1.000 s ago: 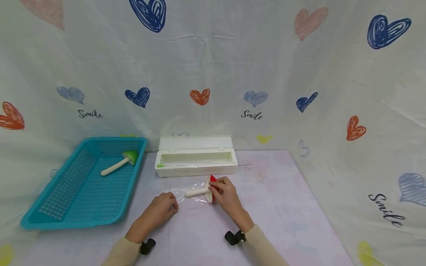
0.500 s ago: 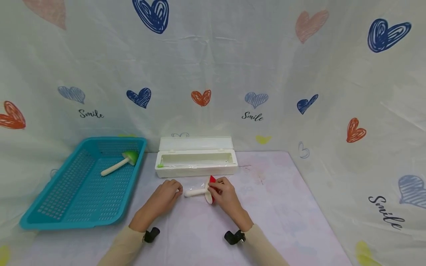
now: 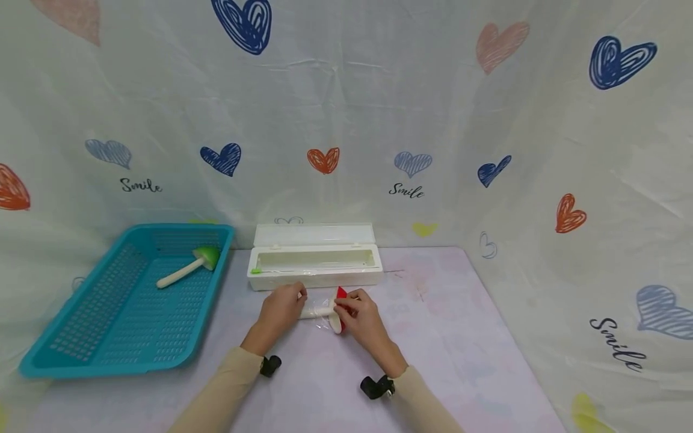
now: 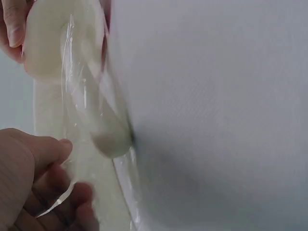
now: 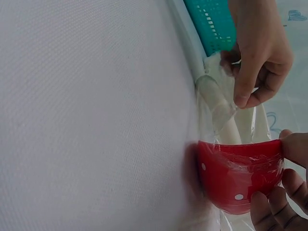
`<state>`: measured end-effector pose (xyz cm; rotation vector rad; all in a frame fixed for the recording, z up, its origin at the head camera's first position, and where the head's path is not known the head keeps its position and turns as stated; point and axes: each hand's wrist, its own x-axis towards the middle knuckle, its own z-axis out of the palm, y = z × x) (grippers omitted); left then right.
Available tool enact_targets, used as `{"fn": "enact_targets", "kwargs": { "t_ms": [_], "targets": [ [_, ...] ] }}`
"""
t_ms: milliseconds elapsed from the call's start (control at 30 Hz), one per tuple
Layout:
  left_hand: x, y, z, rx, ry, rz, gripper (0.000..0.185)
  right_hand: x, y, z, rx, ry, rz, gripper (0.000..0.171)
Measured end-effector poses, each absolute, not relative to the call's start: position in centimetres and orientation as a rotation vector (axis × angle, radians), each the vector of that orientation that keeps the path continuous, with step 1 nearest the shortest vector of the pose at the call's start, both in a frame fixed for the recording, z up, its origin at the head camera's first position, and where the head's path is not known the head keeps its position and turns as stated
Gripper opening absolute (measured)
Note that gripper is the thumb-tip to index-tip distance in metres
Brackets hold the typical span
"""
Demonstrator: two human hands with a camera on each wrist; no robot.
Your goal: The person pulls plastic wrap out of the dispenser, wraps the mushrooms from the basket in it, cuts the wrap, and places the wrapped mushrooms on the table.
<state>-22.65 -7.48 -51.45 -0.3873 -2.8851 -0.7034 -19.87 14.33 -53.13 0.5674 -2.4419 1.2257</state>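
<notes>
A toy mushroom with a red, white-dotted cap [image 5: 231, 180] and a pale stem [image 3: 314, 313] lies on its side on the table, the stem pointing left. Clear plastic film [image 4: 79, 79] covers it, glossy and creased along the stem. At the stem's free end my left hand [image 3: 280, 308] pinches an edge of the film between thumb and fingers. My right hand [image 3: 363, 316] grips the red cap by its rim, fingertips spread over the dotted side. Part of the cap is hidden behind those fingers in the head view.
A white cling film dispenser [image 3: 319, 280] stands behind the hands, its lid [image 3: 314, 234] raised and a green slider [image 3: 256, 271] on its front edge. To the left is a turquoise basket [image 3: 86, 371] holding a green-capped toy mushroom [image 3: 207, 257]. A heart-printed cloth hangs behind.
My left hand has moved up and to the right, drawing the film in against the stem. My right hand keeps its hold on the cap, almost unmoved.
</notes>
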Motion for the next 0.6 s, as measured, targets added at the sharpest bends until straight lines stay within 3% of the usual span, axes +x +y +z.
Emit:
{"fn": "enact_targets", "kwargs": {
  "t_ms": [300,600],
  "targets": [
    [-21.9,-7.5,-53.1,-0.618,-2.934,-0.934,0.022,-20.0,14.5,-53.5,0.546,-2.435,1.158,0.02],
    [-22.1,-7.3,-53.7,-0.518,-2.992,-0.971,0.033,-20.2,15.2,-53.5,0.631,-2.526,1.015,0.061]
  ]
}}
